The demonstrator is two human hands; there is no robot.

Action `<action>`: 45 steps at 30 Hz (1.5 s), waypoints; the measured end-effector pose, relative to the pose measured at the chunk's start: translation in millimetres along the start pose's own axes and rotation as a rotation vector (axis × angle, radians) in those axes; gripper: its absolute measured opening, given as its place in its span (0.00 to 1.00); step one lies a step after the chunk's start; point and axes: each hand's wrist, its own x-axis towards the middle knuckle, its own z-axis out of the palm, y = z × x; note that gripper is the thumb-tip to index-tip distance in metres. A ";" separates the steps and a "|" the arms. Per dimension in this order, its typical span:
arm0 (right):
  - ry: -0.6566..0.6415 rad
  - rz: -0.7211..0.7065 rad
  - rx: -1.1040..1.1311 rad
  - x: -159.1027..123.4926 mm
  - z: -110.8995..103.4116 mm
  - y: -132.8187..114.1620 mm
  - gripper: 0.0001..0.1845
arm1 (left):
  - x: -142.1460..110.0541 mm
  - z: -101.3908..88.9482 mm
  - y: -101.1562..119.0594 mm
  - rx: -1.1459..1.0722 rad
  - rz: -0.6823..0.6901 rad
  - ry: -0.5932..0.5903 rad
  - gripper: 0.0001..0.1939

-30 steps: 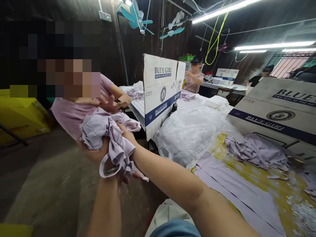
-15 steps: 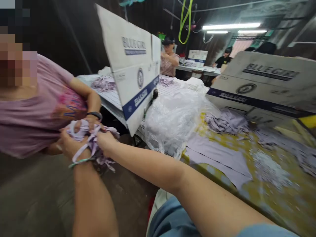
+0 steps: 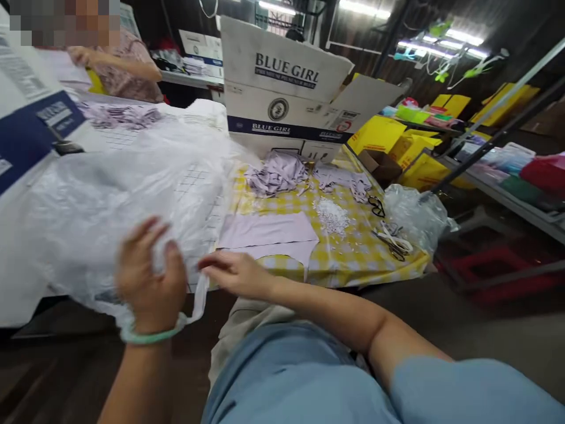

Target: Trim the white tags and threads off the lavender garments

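Note:
My left hand is raised in front of the clear plastic bag, its fingers apart and slightly blurred, with nothing in it. A green bangle circles that wrist. My right hand pinches the end of a pale strip, which hangs down and runs to my left wrist; whether it is tied there I cannot tell. Just beyond my right hand, flat lilac fabric pieces lie on the yellow checked tablecloth.
Bunched lilac fabric and white scraps lie farther back, before a white carton. Scissors and another plastic bag are at the right. Another person stands beyond the left table, and a second carton rises at far left.
My view has swung right. Both my hands have left the lilac fabric bundle, which a co-worker's hands were also touching; co-worker and bundle are out of view. My right hand now pinches the strip.

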 end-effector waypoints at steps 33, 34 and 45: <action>0.397 0.490 -0.256 -230.9 -117.5 -33.0 0.16 | -58.2 228.1 50.4 0.300 0.633 -1.258 0.31; 0.431 0.497 -0.243 -230.4 -120.1 -39.4 0.20 | -58.3 228.1 50.5 0.299 0.633 -1.255 0.31; 0.322 0.224 0.222 -149.7 -180.8 -63.4 0.12 | -59.8 230.1 47.2 0.221 0.592 -1.242 0.29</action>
